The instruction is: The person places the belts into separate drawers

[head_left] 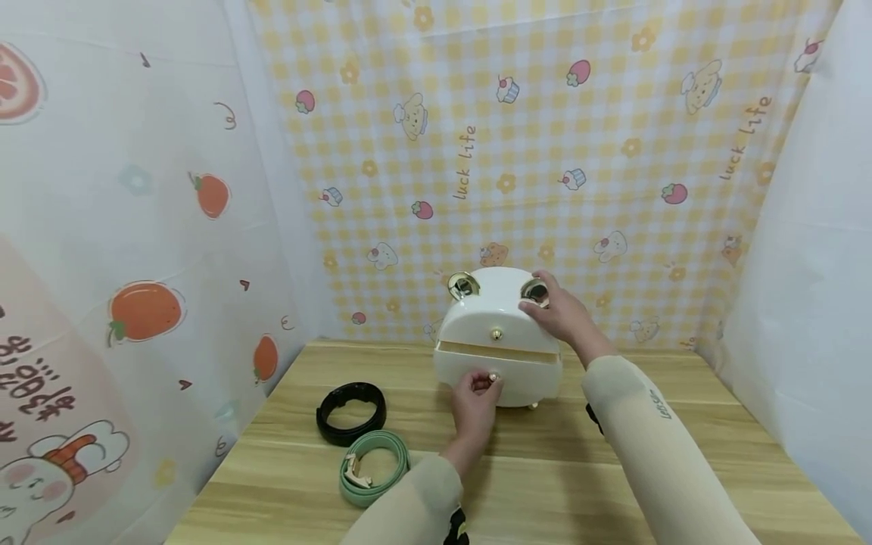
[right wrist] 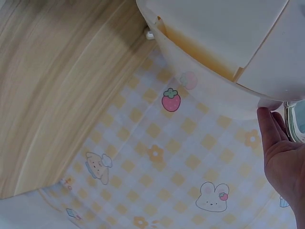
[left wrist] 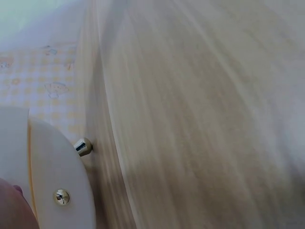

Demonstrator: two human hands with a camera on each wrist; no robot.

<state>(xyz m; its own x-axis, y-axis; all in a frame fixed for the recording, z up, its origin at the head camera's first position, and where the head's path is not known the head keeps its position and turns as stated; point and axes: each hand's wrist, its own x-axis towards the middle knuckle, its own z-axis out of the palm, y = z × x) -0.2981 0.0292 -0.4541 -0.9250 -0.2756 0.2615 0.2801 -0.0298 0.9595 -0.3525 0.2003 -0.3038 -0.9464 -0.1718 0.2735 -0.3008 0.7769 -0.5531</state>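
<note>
A white drawer box (head_left: pixel 507 310) with two raised gold-rimmed eyes stands on the wooden table. Its lower drawer (head_left: pixel 527 378) is pulled partly out, leaving a gap below the upper front. My left hand (head_left: pixel 473 409) pinches the small gold knob (head_left: pixel 493 377) of that drawer, thumb and finger curled at it. Up at the top right corner, my right hand (head_left: pixel 567 316) grips the box around the right eye, thumb in front. The right wrist view shows its fingertips (right wrist: pixel 263 114) against the box beside the gold eye rim (right wrist: pixel 289 119).
Left of the box lie two rolled belts: a black one (head_left: pixel 350 435) farther back and a green one (head_left: pixel 368 496) with a gold buckle nearer me. A checked cloth (head_left: pixel 504 144) hangs behind the table (head_left: pixel 654 439), with white cloths on both sides.
</note>
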